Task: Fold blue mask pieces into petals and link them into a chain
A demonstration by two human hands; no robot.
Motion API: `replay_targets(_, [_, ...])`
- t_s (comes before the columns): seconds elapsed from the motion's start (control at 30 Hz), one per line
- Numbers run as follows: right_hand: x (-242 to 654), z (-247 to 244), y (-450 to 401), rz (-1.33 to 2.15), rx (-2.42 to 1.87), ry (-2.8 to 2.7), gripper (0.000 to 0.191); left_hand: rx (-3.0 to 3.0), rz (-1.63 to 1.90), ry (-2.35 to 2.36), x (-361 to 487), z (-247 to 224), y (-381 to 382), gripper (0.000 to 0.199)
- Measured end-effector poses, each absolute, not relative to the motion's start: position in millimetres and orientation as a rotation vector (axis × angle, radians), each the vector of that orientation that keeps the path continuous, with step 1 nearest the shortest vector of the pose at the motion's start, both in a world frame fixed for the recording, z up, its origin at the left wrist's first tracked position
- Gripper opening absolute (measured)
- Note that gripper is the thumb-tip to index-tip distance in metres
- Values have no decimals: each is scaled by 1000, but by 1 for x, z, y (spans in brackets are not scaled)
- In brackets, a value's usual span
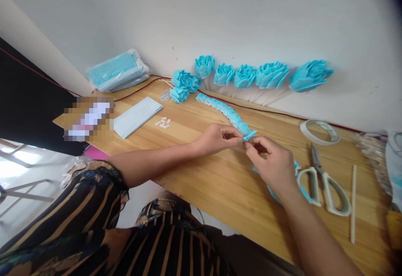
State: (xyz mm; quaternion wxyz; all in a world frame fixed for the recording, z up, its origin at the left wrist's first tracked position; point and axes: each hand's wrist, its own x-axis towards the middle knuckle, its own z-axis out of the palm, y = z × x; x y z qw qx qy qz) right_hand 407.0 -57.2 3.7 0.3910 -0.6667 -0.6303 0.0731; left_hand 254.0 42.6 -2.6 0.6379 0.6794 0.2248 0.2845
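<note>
My left hand (pixel 219 138) and my right hand (pixel 271 156) meet over the wooden table. Both pinch the near end of a blue strip of pleated fabric (pixel 226 110), which looks like mask material. Its folded part trails away from my fingers toward the wall. More of the blue fabric lies under and behind my right wrist, mostly hidden. To the right of that hand rest scissors (pixel 323 184) with pale handles, their blades a little apart. My fingertips cover the fold itself.
Several blue fabric flowers (pixel 245 76) on sticks lean against the wall. At left are a bag of masks (pixel 117 73), a stack of flat masks (pixel 138 117) and small white pieces (pixel 162 122). A tape roll (pixel 319 132) and a wooden stick (pixel 353 204) lie right.
</note>
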Motion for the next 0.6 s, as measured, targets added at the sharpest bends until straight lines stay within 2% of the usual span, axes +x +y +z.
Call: replay_targets(0.6, [406,8,-58,270,-1689,-1579,13,1541,635,518,253,-5,46,11])
